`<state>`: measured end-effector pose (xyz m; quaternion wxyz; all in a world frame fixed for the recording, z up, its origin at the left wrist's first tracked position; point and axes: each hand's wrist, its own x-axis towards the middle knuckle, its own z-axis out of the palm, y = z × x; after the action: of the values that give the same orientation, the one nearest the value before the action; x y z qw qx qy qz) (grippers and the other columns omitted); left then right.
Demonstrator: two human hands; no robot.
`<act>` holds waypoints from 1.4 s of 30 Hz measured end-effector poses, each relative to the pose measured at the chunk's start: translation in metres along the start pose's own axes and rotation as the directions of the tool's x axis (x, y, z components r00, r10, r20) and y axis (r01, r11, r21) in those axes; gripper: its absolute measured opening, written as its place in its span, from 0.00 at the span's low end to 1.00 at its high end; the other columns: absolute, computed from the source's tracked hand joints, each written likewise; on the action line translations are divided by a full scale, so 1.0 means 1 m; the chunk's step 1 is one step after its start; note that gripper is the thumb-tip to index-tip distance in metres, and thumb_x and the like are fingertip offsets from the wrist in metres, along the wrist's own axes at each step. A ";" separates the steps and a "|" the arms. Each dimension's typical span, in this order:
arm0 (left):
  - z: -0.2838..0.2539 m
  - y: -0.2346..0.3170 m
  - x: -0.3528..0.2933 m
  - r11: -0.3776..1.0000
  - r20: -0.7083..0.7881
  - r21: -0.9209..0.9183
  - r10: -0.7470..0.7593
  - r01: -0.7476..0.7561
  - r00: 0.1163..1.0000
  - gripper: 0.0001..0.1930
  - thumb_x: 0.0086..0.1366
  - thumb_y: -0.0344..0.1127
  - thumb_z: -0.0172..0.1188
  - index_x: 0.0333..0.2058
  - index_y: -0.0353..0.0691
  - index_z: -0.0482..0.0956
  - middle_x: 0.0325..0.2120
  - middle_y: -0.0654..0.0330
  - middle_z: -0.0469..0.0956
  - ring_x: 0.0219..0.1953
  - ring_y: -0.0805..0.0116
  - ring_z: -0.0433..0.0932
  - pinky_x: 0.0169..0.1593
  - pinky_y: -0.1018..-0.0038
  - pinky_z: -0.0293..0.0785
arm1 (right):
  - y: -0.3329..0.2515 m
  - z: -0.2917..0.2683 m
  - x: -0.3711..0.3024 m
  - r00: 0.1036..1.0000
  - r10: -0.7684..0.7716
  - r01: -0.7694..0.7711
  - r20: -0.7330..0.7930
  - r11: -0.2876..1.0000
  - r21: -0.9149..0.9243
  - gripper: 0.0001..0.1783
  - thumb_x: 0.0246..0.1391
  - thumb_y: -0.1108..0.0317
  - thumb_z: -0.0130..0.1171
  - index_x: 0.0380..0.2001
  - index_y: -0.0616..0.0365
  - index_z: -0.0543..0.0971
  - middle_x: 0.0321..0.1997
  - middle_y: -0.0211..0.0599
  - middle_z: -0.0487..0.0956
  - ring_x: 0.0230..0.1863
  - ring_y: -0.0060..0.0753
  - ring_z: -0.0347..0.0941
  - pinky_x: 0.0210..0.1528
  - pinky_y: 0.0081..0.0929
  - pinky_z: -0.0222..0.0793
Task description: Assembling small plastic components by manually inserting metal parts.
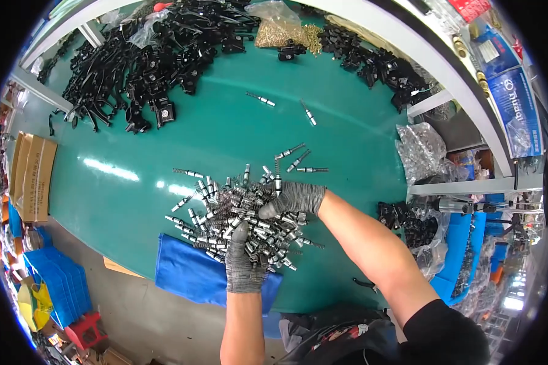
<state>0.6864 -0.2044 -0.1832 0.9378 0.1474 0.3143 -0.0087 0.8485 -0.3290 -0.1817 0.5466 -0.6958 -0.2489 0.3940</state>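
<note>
A heap of silver metal pins with coil springs point(216, 210) lies on the green table, near its front edge. My left hand point(245, 258), in a grey knit glove, cups the near side of the heap with the thumb raised over the pins; the other fingers are mostly hidden among them. From the right my right hand point(295, 201), gloved alike, closes round the heap's far right side, its thumb pointing left and its fingertips hidden. Several spring pins lie loose beyond the heap, among them one spring pin point(260, 99) farther back.
Black metal-looking parts point(158, 67) are piled at the back left, more black parts point(371, 61) at the back right. Between them sits a clear bag of small brass-coloured pieces point(278, 30). A blue cloth point(186, 274) hangs over the front edge. A cardboard box point(33, 176) stands left.
</note>
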 end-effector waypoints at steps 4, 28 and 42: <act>-0.005 0.008 0.005 0.996 -0.129 -0.069 -0.064 0.055 0.990 0.32 0.57 0.47 0.67 0.57 0.37 0.69 0.51 0.51 0.76 0.51 0.51 0.77 0.56 0.51 0.75 | -0.014 0.004 0.006 0.986 0.121 -0.131 0.112 0.988 0.085 0.41 0.36 0.51 0.77 0.55 0.54 0.76 0.50 0.43 0.81 0.52 0.37 0.75 0.58 0.34 0.68; -0.019 0.016 -0.031 0.569 -0.122 0.813 0.380 -0.127 0.917 0.15 0.60 0.45 0.58 0.42 0.43 0.80 0.40 0.53 0.80 0.39 0.57 0.78 0.48 0.60 0.76 | 0.013 0.043 -0.176 0.876 -0.135 -0.104 -0.463 0.884 -0.456 0.32 0.55 0.51 0.55 0.59 0.57 0.69 0.57 0.48 0.71 0.58 0.47 0.67 0.60 0.43 0.64; 0.156 -0.370 -0.145 -0.220 0.802 0.517 -0.213 -0.827 0.558 0.12 0.60 0.18 0.56 0.43 0.35 0.78 0.42 0.53 0.80 0.45 0.62 0.78 0.50 0.69 0.74 | 0.173 -0.158 -0.592 0.623 0.144 -0.765 -0.769 0.318 -0.560 0.11 0.49 0.60 0.57 0.29 0.51 0.84 0.31 0.43 0.83 0.39 0.44 0.81 0.37 0.50 0.75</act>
<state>0.6209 -0.6129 -0.0789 0.4877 0.8425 -0.2289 -0.0014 0.6289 -0.9261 -0.1690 0.0205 -0.9925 -0.0025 0.1204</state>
